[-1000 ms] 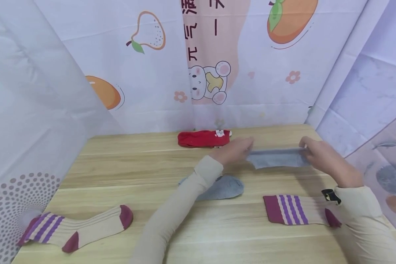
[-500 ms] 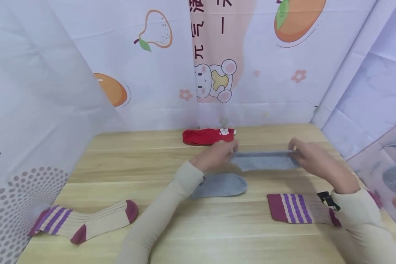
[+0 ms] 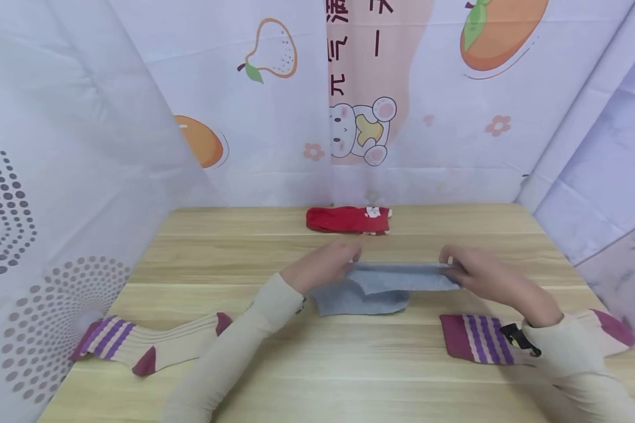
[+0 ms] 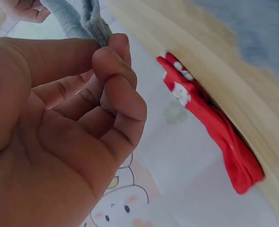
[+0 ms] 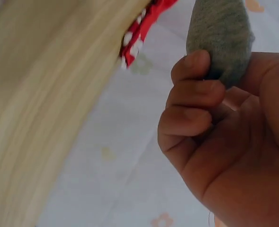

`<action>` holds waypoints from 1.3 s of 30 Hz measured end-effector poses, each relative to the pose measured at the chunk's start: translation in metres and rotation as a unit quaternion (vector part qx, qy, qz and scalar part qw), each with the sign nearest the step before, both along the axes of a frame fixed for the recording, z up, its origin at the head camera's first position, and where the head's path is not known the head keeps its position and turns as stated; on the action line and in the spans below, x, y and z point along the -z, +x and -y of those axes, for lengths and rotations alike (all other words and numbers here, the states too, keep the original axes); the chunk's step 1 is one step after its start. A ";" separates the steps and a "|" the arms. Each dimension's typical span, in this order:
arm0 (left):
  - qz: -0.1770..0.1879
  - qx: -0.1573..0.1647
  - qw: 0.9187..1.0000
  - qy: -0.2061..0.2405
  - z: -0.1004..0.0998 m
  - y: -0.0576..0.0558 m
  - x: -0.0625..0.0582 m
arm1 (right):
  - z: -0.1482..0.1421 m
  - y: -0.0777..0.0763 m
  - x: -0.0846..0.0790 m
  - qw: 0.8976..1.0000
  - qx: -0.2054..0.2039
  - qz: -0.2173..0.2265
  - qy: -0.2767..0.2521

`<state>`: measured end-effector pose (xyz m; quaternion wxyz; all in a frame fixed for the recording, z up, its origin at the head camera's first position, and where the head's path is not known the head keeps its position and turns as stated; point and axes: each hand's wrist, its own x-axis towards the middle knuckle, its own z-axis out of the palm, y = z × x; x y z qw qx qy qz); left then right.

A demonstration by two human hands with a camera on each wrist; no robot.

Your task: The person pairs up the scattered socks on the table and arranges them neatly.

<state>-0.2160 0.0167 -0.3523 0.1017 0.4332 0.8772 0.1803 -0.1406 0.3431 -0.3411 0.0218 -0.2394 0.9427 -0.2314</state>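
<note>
A person holds a grey-blue knit sock [image 3: 402, 277] taut above a pale wood-grain bench [image 3: 360, 367], the left hand [image 3: 325, 267] pinching 1 end and the right hand's [image 3: 481, 275] grip curled round the other, both tips partly lost in the fingers. A 2nd grey-blue sock [image 3: 362, 304], partly hidden behind the raised 1, lies on the wood, with a red sock with a white print [image 3: 341, 220] near the back edge. A cream ribbed sock with maroon and purple bands [image 3: 177, 345] has its toe partly covered by the left sleeve [image 3: 243, 346], while its matching cream sock [image 3: 478, 339] is hidden mid-length by the right sleeve [image 3: 577, 355].
</note>
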 end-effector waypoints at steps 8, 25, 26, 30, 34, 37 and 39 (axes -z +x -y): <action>0.001 -0.009 1.000 -0.028 0.040 0.019 0.004 | 0.036 0.008 0.008 0.999 -0.038 -0.003 0.008; 0.024 -0.024 0.999 -0.034 0.067 0.025 0.007 | 0.083 0.004 0.027 0.997 -0.067 -0.010 0.030; 0.007 -0.027 0.999 -0.037 0.066 0.024 0.009 | 0.082 0.004 0.029 0.997 -0.061 -0.009 0.037; -0.094 -0.032 0.994 -0.040 0.059 0.023 0.015 | 0.083 0.004 0.029 0.997 -0.041 -0.032 0.062; -0.163 -0.010 0.986 -0.033 0.049 0.038 0.008 | 0.095 0.011 0.023 0.987 -0.048 -0.131 0.082; -0.175 0.031 0.983 -0.042 0.041 0.054 0.011 | 0.109 0.020 0.023 0.980 -0.086 -0.160 0.082; -0.181 0.052 0.980 -0.065 0.038 0.063 0.019 | 0.116 0.026 0.027 0.983 -0.107 -0.127 0.081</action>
